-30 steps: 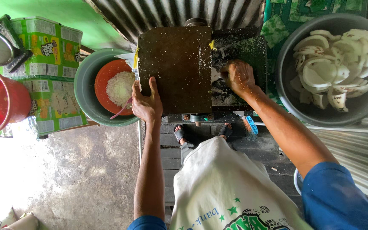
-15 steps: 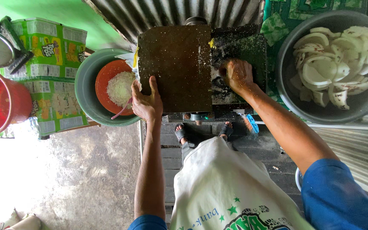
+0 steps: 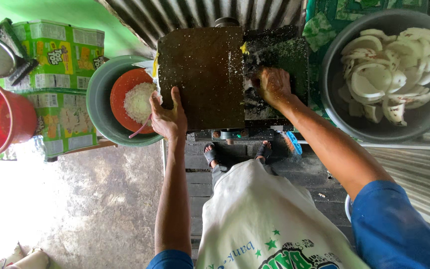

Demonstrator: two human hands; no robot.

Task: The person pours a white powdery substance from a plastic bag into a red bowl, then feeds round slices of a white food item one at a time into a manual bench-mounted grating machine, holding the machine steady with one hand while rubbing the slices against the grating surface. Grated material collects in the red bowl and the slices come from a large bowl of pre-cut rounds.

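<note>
A dark metal grating machine (image 3: pixel 202 74) stands in front of me, flecked with white shreds. My left hand (image 3: pixel 166 113) rests on its left edge, fingers spread, beside an orange bowl (image 3: pixel 120 92) of grated white coconut (image 3: pixel 139 101). My right hand (image 3: pixel 273 85) is closed and pressed down into the machine's right-hand opening (image 3: pixel 279 50); what it holds is hidden under the fingers. A large grey basin (image 3: pixel 334 94) of white coconut pieces (image 3: pixel 389 69) sits to the right.
The orange bowl sits inside a green basin (image 3: pixel 98 117). A red bucket (image 3: pixel 1 119) and green printed cartons (image 3: pixel 60 50) stand at the left. Corrugated metal sheet (image 3: pixel 145 15) runs behind. My sandalled feet (image 3: pixel 235 152) are on dark floor below the machine.
Both hands stay where they were on the machine; only slight shifts of the view.
</note>
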